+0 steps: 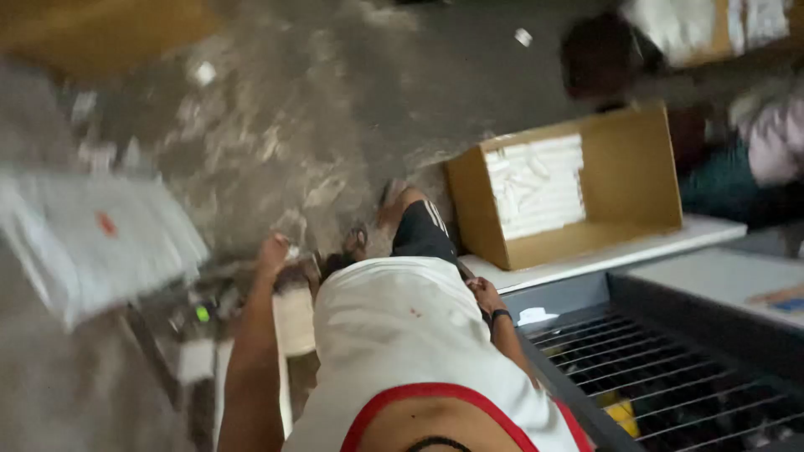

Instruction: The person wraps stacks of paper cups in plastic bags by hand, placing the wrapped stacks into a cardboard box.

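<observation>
the left hand (274, 249) is reaching down and forward to a cluttered low spot beside the person's legs, where a pale block-shaped thing (295, 318) is sitting just under the forearm; the hand is lying against dark, blurred objects there, and whether its fingers are clenched on anything or resting loose cannot be told through the blur. the right hand (484, 295), with a dark band at the wrist, is hanging by the hip close to the edge of a white shelf (586, 261), and it looks curled but holding nothing that shows. on that shelf an open cardboard box (624, 180) is lying tipped toward the camera, with a stack of white packets (536, 184) filling only its left part, so packing seems to be partly done, with plenty of room left. below the shelf a dark wire rack (662, 377) is showing something yellow through its bars. on the far left a white bag with a red mark (92, 243) is blurring past, and the stained concrete floor (318, 109) is spreading beyond. another person (737, 159) is working at the upper right.
</observation>
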